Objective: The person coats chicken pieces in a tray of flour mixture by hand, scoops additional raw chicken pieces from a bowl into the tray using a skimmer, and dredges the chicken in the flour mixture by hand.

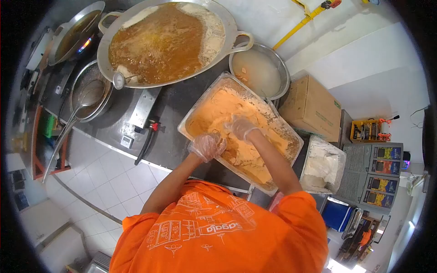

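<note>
A clear rectangular tub (291, 159) holds orange powder (268, 132) with coated lumps in it. My left hand (208, 147), in a clear plastic glove, is at the tub's near left side with its fingers curled at the powder. My right hand (241, 127), also gloved, reaches into the middle of the tub, its fingers down in the powder. What either hand holds, if anything, is hidden by powder and glove.
A large wok of bubbling oil (159, 41) with a thermometer (119, 80) stands behind. Around the tub are a bowl of cloudy liquid (259, 70), a cardboard box (312, 107) and a tub of white powder (323, 166). A strainer (92, 93) rests at left.
</note>
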The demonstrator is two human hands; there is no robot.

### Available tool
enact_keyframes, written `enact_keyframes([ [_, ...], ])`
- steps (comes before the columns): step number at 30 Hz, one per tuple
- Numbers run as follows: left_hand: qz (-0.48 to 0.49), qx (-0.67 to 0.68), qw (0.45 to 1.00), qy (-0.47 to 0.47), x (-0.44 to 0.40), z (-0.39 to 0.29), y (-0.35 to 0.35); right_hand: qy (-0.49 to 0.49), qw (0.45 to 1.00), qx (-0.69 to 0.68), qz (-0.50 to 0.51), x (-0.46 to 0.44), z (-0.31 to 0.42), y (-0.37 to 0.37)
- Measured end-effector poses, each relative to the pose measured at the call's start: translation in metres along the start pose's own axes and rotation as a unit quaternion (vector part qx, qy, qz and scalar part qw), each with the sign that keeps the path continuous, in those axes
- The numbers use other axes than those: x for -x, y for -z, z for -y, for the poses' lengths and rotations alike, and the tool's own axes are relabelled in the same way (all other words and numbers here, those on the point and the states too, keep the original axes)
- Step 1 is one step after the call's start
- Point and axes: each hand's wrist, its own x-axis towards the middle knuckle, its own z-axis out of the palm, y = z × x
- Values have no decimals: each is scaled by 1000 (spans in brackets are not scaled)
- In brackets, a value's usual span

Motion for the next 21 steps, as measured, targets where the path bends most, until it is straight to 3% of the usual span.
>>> enact_keyframes([
  [2, -4, 4, 1000, 0, 0, -3, 3, 152, 942, 258, -152, -1, -3, -34],
  [6, -24, 25, 999, 8, 1, -4, 4, 81, 966, 235, -65, -10, 7, -27],
  [9, -41, 11, 999, -12, 0, 4, -6, 125, 986, 113, -19, 0, 6, 12],
  [12, -62, 12, 997, -33, -1, 10, -15, 68, 995, 73, 10, 3, -4, 36],
  [13, -85, 25, 995, -51, 0, 11, -16, 12, 987, -145, -64, 12, -12, 42],
  [14, -89, 26, 995, -46, 1, 11, -16, -44, 924, -356, -132, 19, -20, 45],
  [15, -105, 29, 993, -47, 1, 11, -16, -41, 926, -353, -130, 21, -30, 38],
  [17, -121, 33, 991, -49, 0, 11, -16, -99, 925, -262, -258, 13, -51, 6],
  [19, -58, 3, 998, -26, -2, 11, -16, -131, 920, -308, -203, 9, -54, -11],
  [21, -65, 12, 997, -29, 0, 8, -12, -162, 910, -352, -149, 12, -50, -19],
])
